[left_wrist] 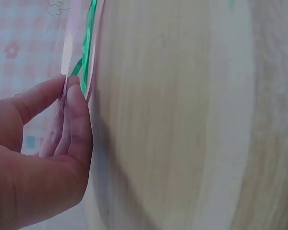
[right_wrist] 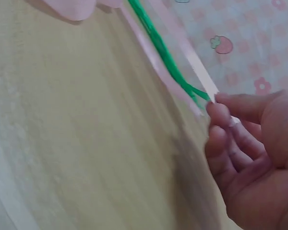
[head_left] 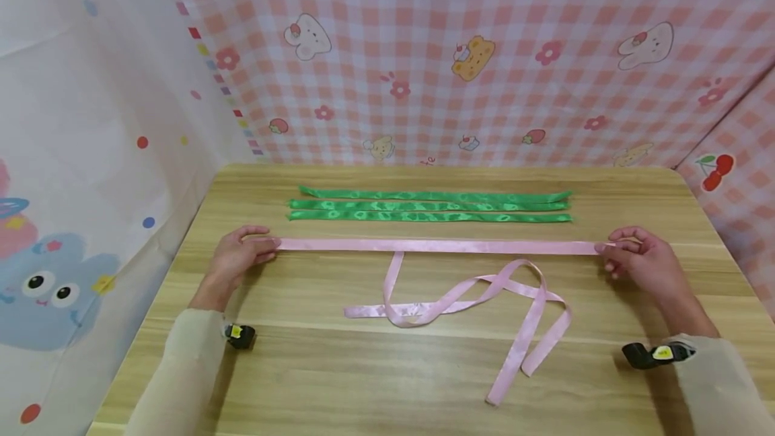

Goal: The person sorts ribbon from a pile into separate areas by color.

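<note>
A pink satin ribbon (head_left: 436, 246) is stretched straight from side to side over the table. My left hand (head_left: 239, 254) pinches its left end between thumb and fingertips. At the other end, my right hand (head_left: 644, 261) pinches the ribbon the same way. Frayed threads show at the left fingertips in the left wrist view. Both wrist views show a second straight pink ribbon (right_wrist: 158, 72) beyond the green ones, lower than the held ribbon; from the head it is hidden. Loose curling pink ribbons (head_left: 466, 301) lie on the tabletop, nearer to me.
Several green ribbons (head_left: 430, 206) lie side by side behind the held ribbon. The wooden table (head_left: 363, 382) meets a pink checked cloth (head_left: 436, 106) at the back. A white printed cloth (head_left: 103, 120) hangs on the left.
</note>
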The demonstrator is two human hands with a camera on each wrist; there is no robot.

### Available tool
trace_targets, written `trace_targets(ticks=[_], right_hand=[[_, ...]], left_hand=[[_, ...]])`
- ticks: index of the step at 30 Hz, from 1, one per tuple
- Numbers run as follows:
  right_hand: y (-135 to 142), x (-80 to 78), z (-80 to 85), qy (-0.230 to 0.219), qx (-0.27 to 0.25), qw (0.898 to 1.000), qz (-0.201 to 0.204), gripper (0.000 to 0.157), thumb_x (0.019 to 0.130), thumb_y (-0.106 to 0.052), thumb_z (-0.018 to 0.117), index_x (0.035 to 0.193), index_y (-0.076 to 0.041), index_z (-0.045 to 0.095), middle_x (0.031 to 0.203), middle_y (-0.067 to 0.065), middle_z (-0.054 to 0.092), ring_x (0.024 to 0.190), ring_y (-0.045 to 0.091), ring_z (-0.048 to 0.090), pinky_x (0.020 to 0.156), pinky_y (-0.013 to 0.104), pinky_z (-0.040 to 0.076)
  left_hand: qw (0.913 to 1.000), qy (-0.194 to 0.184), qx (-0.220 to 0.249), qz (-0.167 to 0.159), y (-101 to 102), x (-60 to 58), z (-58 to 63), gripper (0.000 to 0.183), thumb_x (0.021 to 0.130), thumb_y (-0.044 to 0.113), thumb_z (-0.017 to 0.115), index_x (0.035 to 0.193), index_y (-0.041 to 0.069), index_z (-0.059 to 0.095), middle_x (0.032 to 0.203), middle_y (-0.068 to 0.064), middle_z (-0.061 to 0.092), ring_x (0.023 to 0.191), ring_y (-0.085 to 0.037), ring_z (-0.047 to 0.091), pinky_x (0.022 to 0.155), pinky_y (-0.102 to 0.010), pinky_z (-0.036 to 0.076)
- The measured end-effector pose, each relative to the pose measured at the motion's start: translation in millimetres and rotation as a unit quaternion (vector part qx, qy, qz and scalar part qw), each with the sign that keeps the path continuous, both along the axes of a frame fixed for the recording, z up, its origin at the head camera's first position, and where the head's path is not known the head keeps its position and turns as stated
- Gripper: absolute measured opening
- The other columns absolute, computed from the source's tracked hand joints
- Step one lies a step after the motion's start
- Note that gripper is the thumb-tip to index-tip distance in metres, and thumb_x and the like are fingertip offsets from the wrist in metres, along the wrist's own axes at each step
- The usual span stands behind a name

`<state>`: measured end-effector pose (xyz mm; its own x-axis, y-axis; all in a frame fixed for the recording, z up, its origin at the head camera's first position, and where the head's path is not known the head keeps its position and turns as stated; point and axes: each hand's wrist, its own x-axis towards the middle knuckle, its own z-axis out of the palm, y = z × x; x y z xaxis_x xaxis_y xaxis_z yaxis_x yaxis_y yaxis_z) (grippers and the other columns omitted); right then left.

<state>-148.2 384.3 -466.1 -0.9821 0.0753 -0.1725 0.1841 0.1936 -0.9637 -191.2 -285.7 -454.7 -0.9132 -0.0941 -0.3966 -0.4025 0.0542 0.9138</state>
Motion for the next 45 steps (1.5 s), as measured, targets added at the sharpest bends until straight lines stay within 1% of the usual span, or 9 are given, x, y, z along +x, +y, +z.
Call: trace_targets(ticks=[4, 9, 14, 22, 30, 37, 40, 43, 45], right_hand=[[-6.0, -0.3, -2.9, -0.013, 0.047, 0.998, -0.037, 0.023, 0.094, -0.019, 0.07, 0.1, -0.01, 0.05, 0.068, -0.008, 0.068, 0.052, 0.01, 0.058, 0.048, 0.023, 0.051], [-8.7, 5.4, -8.6, -0.022, 0.125, 0.991, -0.047, 0.025, 0.096, -0.024, 0.067, 0.102, -0.011, 0.048, 0.063, -0.01, 0.063, 0.049, 0.01, 0.054, 0.046, 0.023, 0.049], [-11.1, 8.9, -13.8, -0.01, 0.118, 0.99, -0.071, 0.027, 0.092, -0.023, 0.072, 0.099, -0.011, 0.05, 0.063, -0.014, 0.062, 0.046, 0.009, 0.051, 0.041, 0.022, 0.045], [-13.2, 9.1, -16.4, -0.006, 0.125, 0.988, -0.091, 0.026, 0.091, -0.022, 0.074, 0.098, -0.014, 0.051, 0.065, -0.019, 0.062, 0.047, 0.007, 0.049, 0.041, 0.02, 0.039], [-15.0, 9.1, -17.8, -0.005, 0.142, 0.985, -0.099, 0.025, 0.091, -0.021, 0.073, 0.098, -0.016, 0.051, 0.068, -0.025, 0.062, 0.051, 0.006, 0.05, 0.047, 0.018, 0.042], [-15.7, 10.6, -17.8, -0.006, 0.145, 0.984, -0.101, 0.025, 0.09, -0.021, 0.074, 0.1, -0.019, 0.051, 0.071, -0.026, 0.062, 0.055, 0.004, 0.052, 0.049, 0.018, 0.044], [-16.9, 12.9, -14.3, 0.004, 0.164, 0.982, -0.098, 0.026, 0.091, -0.021, 0.074, 0.102, -0.019, 0.051, 0.079, -0.025, 0.059, 0.061, 0.0, 0.054, 0.051, 0.016, 0.045], [-25.6, 17.1, -4.6, 0.048, 0.212, 0.972, -0.085, 0.029, 0.091, -0.02, 0.073, 0.108, -0.011, 0.052, 0.085, -0.022, 0.054, 0.064, -0.001, 0.052, 0.051, 0.017, 0.044], [-37.2, 19.6, 4.1, 0.096, 0.246, 0.962, -0.067, 0.028, 0.091, -0.016, 0.073, 0.108, -0.006, 0.054, 0.085, -0.019, 0.053, 0.062, 0.0, 0.049, 0.049, 0.017, 0.041]], left_hand=[[0.9997, -0.012, -0.014, 0.015, 1.4, -0.1, -2.2, 0.039, 0.091, 0.002, 0.07, 0.123, -0.004, 0.049, 0.079, 0.006, 0.071, 0.072, -0.004, 0.07, 0.071, -0.02, 0.058], [0.9975, -0.03, -0.062, 0.018, 3.0, 0.2, -3.0, 0.046, 0.089, 0.005, 0.073, 0.126, -0.005, 0.049, 0.076, 0.006, 0.07, 0.065, -0.003, 0.067, 0.064, -0.019, 0.057], [0.9952, -0.036, -0.089, 0.018, 1.5, 0.7, -3.9, 0.048, 0.088, 0.007, 0.074, 0.127, -0.005, 0.05, 0.073, 0.007, 0.068, 0.062, -0.002, 0.065, 0.06, -0.018, 0.056], [0.9945, -0.039, -0.096, 0.014, 0.1, 3.8, -4.6, 0.05, 0.088, 0.009, 0.075, 0.129, -0.004, 0.05, 0.076, 0.01, 0.068, 0.064, 0.0, 0.064, 0.061, -0.016, 0.055], [0.995, -0.031, -0.094, 0.017, 0.4, 5.1, -3.9, 0.05, 0.087, 0.012, 0.077, 0.127, -0.003, 0.051, 0.081, 0.01, 0.065, 0.066, 0.0, 0.064, 0.062, -0.016, 0.055], [0.995, -0.026, -0.095, 0.013, 0.3, 6.0, -2.7, 0.051, 0.087, 0.009, 0.076, 0.128, -0.003, 0.049, 0.08, 0.01, 0.07, 0.068, -0.001, 0.065, 0.063, -0.018, 0.056], [0.9871, -0.007, -0.16, -0.002, 1.8, 9.7, 0.8, 0.055, 0.087, 0.013, 0.077, 0.131, -0.001, 0.048, 0.096, 0.003, 0.069, 0.078, -0.007, 0.063, 0.066, -0.019, 0.054], [0.9678, 0.032, -0.248, -0.027, 10.2, 16.0, 8.0, 0.057, 0.085, 0.017, 0.078, 0.132, 0.001, 0.049, 0.112, -0.011, 0.061, 0.091, -0.017, 0.059, 0.067, -0.02, 0.049], [0.9551, 0.072, -0.282, -0.056, 22.0, 19.9, 13.5, 0.054, 0.086, 0.017, 0.077, 0.131, 0.001, 0.052, 0.115, -0.018, 0.059, 0.095, -0.022, 0.056, 0.068, -0.02, 0.047]])
